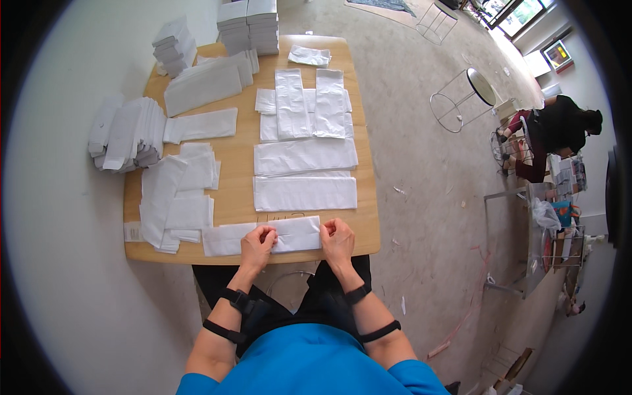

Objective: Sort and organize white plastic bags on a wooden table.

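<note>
Along the table's near edge lies a long, flat white paper piece, creased or overlapped near its middle; I cannot tell if it is a bag or a folded sheet. My left hand is closed in a pinch on it near the middle. With thumb and fingers pressed together, my right hand holds its right end. Just beyond are two flat stacks of similar white paper pieces, a nearer stack and a farther one. More paper pieces lie crosswise over others behind them.
The wooden table also bears loose papers at left, a leaning pile by the wall and tall stacks at the back. A round stool stands on the floor at right. Farther right, a person sits near a metal-legged table.
</note>
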### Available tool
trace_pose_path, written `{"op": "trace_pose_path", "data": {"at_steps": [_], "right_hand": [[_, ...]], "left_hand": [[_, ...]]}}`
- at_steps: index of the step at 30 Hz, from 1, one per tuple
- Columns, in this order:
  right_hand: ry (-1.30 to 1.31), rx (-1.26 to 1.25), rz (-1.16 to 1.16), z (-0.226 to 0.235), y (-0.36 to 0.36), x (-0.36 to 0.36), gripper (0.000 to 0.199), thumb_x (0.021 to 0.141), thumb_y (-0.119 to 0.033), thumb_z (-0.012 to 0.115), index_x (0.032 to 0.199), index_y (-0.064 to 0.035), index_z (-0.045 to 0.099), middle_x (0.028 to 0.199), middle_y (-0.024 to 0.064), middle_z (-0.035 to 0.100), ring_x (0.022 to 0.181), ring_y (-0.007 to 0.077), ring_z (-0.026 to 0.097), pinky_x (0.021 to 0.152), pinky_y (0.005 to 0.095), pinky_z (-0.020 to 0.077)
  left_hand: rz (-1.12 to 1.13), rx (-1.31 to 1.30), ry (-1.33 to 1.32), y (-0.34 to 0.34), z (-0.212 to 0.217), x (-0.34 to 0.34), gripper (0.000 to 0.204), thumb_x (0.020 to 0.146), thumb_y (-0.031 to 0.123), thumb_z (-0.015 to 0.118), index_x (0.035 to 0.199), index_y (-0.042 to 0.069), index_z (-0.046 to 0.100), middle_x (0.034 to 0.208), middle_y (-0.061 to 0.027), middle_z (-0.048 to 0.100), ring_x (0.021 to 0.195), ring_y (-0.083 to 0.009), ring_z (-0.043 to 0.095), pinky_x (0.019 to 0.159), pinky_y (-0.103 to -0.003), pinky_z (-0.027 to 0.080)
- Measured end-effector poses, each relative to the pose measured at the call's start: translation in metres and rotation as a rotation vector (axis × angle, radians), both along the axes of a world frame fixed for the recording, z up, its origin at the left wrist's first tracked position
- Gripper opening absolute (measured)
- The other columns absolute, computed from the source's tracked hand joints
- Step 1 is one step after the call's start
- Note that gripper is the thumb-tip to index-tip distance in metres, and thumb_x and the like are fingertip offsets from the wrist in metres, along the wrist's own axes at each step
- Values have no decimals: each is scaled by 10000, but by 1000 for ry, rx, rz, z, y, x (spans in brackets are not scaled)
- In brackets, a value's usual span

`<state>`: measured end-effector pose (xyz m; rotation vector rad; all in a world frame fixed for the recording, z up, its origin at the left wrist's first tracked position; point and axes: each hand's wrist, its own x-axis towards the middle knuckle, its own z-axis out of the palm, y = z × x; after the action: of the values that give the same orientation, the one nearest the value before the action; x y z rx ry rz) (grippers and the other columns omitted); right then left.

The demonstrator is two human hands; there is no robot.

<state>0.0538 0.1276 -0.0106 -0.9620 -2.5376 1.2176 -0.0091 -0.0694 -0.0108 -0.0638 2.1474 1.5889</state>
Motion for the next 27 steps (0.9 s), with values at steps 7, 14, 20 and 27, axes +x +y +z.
{"op": "trace_pose_path", "data": {"at_steps": [7,14,20,27], "right_hand": [[78,-205,-33,-2,-27,0,139,792,-95,629,839,35,647,754,182,657,694,296,659,662,363,517],[141,-199,17,24,-25,2,115,837,-102,643,867,8,657,738,120,652,628,192,627,601,316,500],[175,-265,171,55,-31,13,87,857,-61,636,893,16,656,726,87,640,596,128,587,568,270,471],[214,-393,316,77,-82,15,173,871,-164,678,923,1,674,782,85,664,620,145,610,596,281,496]], "left_hand": [[-55,-49,-48,-6,2,-6,184,949,132,571,997,-29,646,905,-77,688,774,-108,649,693,-241,542],[513,-347,392,-83,13,14,282,888,160,648,1113,12,565,718,-20,574,678,-130,574,625,-306,492],[620,-630,84,-121,-8,18,329,779,315,752,904,39,622,702,-62,607,679,-231,603,663,-373,480],[409,-384,509,-60,58,27,146,797,140,723,786,29,629,780,-75,578,677,-208,586,642,-337,474]]}}
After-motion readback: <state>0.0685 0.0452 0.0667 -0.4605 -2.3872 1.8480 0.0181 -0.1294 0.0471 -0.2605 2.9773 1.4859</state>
